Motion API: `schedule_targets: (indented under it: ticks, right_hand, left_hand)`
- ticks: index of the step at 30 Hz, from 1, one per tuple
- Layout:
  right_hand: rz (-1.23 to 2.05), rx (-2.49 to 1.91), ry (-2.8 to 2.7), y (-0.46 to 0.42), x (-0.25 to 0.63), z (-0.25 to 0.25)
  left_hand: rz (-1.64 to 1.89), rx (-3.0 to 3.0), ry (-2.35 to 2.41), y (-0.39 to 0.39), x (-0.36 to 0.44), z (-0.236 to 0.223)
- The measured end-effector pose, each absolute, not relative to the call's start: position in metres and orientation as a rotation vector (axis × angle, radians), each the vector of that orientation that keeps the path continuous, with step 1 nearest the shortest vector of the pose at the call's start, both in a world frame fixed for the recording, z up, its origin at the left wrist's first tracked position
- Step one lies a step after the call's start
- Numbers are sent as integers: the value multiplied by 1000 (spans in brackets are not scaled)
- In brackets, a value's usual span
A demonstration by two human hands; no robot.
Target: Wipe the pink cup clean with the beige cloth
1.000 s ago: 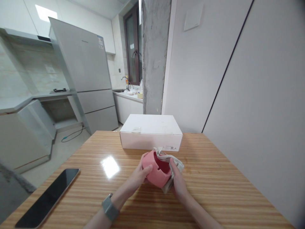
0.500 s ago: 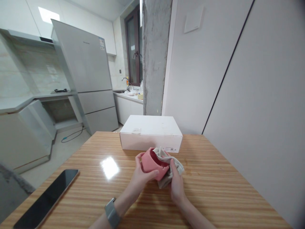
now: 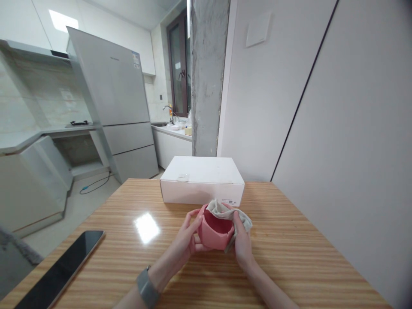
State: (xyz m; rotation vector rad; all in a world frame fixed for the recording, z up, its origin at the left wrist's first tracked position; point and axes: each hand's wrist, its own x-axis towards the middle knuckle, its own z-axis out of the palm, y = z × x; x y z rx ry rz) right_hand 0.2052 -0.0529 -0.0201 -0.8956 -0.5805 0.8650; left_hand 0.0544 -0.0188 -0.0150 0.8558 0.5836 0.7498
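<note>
Both hands (image 3: 183,244) cup a pink pot (image 3: 214,237), probably silicone, near the box edge (image 3: 193,203)

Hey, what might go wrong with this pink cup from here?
The pink faceted cup rests in the left hand, whose fingers only partly wrap it, so it might slip and drop onto the glossy striped wooden table. The right hand, pressing a beige cloth against the cup, may also nudge it into the white cardboard box just behind.
</note>
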Motion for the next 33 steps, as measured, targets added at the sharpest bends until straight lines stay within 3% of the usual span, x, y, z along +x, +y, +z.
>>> schedule_targets:
  ticks: [11, 25, 29, 33]
  right_hand:
    - [1191, -819, -688, -46, 222, -32]
    - [610, -978, -668, -60, 189, -41]
    - [651, -977, -678, -54, 202, -33]
    - [901, -1003, -724, -43, 226, -27]
  left_hand:
    - [648, 944, 494, -12, 43, -19]
    - [980, 1004, 567, -29, 61, -14]
    - [814, 965, 600, -25, 55, -7]
    - [616, 961, 643, -17, 49, -10]
